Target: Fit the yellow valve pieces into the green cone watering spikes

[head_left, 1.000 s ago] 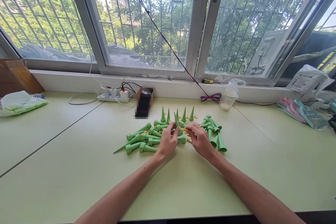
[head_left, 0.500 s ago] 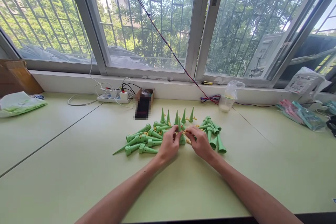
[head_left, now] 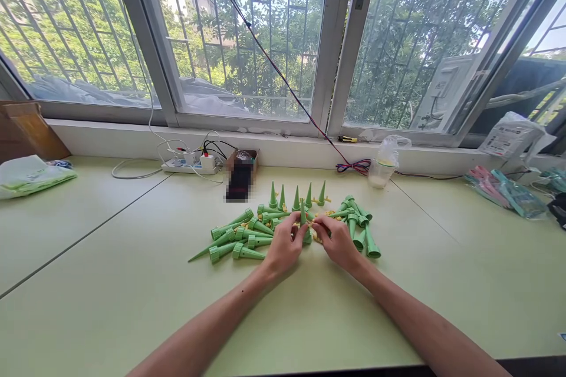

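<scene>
Between thumb and fingers, my left hand (head_left: 285, 242) grips a green plant watering spike (head_left: 303, 213), its point upward. My right hand (head_left: 338, 240) is pinched at the side of that spike, on a small yellow valve (head_left: 310, 224) mostly covered by the fingertips. Behind my hands several green spikes (head_left: 296, 197) stand upright in a row, some with yellow valves sticking out. Many more spikes (head_left: 247, 241) with ribbed collars lie heaped to the left, yellow pieces among them. To the right lies another pile of green spikes (head_left: 360, 224), some with hollow open ends toward me.
A power strip (head_left: 188, 166) with plugs and cables lies by the window ledge, beside a small box (head_left: 254, 159). A plastic cup with a bag (head_left: 382, 171) and coiled wires (head_left: 356, 166) are at the back. Bagged items (head_left: 508, 191) lie far right, a green-white packet (head_left: 33, 177) far left.
My right fingertips have shifted slightly at the spike's side and now cover more of the yellow valve. The left hand keeps the spike upright in nearly the same place.
</scene>
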Tool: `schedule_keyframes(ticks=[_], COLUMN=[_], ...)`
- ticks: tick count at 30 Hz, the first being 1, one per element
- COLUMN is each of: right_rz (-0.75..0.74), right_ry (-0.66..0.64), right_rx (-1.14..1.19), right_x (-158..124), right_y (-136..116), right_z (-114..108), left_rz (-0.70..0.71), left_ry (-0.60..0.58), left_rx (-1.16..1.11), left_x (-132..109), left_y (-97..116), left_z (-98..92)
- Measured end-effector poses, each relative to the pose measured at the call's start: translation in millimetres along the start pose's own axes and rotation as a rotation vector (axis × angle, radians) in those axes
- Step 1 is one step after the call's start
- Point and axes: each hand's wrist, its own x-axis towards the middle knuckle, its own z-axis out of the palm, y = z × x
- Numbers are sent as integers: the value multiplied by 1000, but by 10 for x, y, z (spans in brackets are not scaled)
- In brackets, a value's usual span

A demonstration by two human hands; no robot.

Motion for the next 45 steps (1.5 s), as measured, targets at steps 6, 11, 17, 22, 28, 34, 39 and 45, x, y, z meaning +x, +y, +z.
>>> schedule_keyframes(ticks=[6,11,17,22,28,34,39,45], right_rz=[3,7,11,30,-67,-137,-127,-82], right_ry=[0,-2,-26,-4,-13,8,9,-27], right_rx=[-2,-5,-11,35,20,-26,-56,-12], right_x=[0,2,-9,-15,3,13,2,-21], right_y=[-1,17,22,6,6,21,13,2], right_z=[1,9,19,21,-9,-8,5,17], left_rz=[6,-9,-35,-79,-113,-108,-115,-84], left_ry=[-4,-14,-20,40,73,62,21,-15], left_rx=[5,0,-49,-105,-157,-155,-140,-90], left_x=[-1,-1,8,64,107,99,83,56], left_y=[29,48,16,-2,7,-39,-36,-14], left_z=[-5,-11,3,-20,-58,-33,-35,-45])
